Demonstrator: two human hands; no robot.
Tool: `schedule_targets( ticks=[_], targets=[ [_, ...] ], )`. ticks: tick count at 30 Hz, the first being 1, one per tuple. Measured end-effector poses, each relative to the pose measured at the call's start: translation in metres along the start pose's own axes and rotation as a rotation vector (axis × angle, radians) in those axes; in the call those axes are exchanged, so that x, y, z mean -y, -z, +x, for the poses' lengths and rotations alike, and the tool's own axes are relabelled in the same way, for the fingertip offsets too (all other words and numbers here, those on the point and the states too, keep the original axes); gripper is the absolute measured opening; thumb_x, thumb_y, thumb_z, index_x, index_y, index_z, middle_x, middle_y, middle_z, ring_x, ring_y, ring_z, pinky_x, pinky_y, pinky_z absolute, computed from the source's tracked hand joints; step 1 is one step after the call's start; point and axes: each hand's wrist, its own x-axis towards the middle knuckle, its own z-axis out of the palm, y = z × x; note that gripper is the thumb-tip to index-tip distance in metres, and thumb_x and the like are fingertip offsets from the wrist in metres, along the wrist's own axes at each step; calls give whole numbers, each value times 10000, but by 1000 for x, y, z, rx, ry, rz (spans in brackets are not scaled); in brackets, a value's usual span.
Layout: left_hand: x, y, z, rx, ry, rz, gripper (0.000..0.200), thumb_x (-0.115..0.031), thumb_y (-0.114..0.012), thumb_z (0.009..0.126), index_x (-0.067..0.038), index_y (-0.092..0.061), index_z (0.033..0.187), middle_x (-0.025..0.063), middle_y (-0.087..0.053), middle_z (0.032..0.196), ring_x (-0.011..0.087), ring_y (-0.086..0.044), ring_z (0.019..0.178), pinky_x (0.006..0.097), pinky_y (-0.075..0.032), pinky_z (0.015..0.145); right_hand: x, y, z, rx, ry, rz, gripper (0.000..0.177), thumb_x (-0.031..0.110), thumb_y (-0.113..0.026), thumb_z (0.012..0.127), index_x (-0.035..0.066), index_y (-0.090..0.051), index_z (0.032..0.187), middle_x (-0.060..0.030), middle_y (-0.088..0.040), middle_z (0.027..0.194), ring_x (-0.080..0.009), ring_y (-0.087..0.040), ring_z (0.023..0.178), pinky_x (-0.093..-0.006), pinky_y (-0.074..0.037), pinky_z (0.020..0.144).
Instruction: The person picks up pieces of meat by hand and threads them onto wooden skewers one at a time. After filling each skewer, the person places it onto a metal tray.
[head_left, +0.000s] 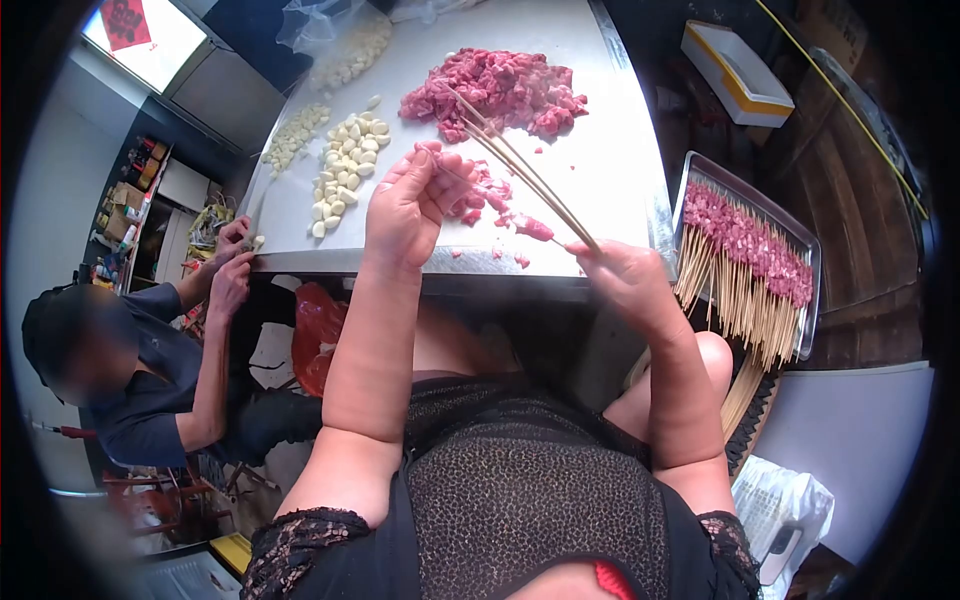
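My left hand (415,195) is raised over the white table, thumb and fingers pinched on a small pink piece of raw meat (428,148). Several bamboo skewers (525,172) are gripped in my right hand (628,283) at the table's near edge, their points fanning up and left. One of them carries meat (530,228) near its tip; the longer ones look bare. Loose meat bits (487,192) lie between my hands. Beyond them sits a large heap of cut raw meat (490,90), which the skewer tips overlap in view.
Peeled garlic cloves (350,165) lie in piles on the table (600,190), beside a clear plastic bag (335,45). At right, a metal tray (813,300) holds many loaded meat skewers (750,245). A white foam box (735,75) stands behind. Another person (165,350) handles something small at left.
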Motion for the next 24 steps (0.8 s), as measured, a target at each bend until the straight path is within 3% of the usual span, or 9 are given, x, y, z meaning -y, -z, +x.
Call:
schedule_targets(
  ticks=[8, 11, 13, 17, 19, 23, 24],
  targets=[
    [-8, -4, 6, 62, 26, -13, 195, -150, -438, 980, 11, -527, 1046, 143, -635, 900, 279, -649, 882, 403, -545, 851, 4, -16, 3, -39, -9, 15, 211, 105, -590, 881, 75, -672, 1073, -82, -560, 626, -87, -480, 550, -245, -414, 542],
    [-8, -9, 7, 88, 37, -33, 206, -161, -429, 983, 9, -530, 1042, 136, -633, 893, 280, -648, 883, 414, -540, 860, 5, -23, 3, -47, -11, 38, 206, 95, -580, 890, 64, -671, 1072, -43, -556, 631, -77, -475, 563, -237, -412, 545],
    [-8, -13, 8, 87, 31, -47, 210, -164, -425, 984, 8, -530, 1041, 133, -632, 888, 280, -648, 884, 421, -537, 865, 9, -26, 2, -12, -92, 222, 210, 91, -565, 908, 47, -664, 1088, 29, -532, 650, -45, -442, 577, -211, -385, 538],
    [-7, -19, 8, 89, 38, -54, 203, -162, -430, 982, 6, -531, 1036, 147, -638, 920, 276, -646, 909, 424, -534, 869, 5, -28, 1, 63, -152, 420, 221, 88, -555, 918, 37, -652, 1110, 81, -495, 683, -15, -402, 593, -182, -350, 536],
    [-6, -20, 9, 91, 32, -38, 201, -160, -434, 981, 6, -531, 1035, 155, -641, 935, 274, -646, 916, 421, -534, 867, 6, -30, 1, 127, -243, 685, 227, 85, -549, 922, 37, -647, 1121, 96, -480, 687, -5, -375, 593, -171, -326, 536],
    [4, -17, 11, 187, 108, -28, 186, -139, -447, 973, 14, -540, 1024, 179, -644, 987, 276, -648, 923, 406, -536, 855, 9, -35, 0, 49, -201, 499, 220, 78, -551, 918, 30, -651, 1108, 79, -482, 667, -13, -386, 585, -179, -337, 527],
    [8, -15, 12, 220, 145, -29, 184, -131, -449, 972, 20, -542, 1021, 183, -645, 996, 275, -647, 928, 400, -537, 852, 7, -37, 1, -32, -90, 369, 217, 76, -554, 915, 27, -653, 1102, 68, -483, 657, -15, -391, 579, -185, -342, 520]
  ],
)
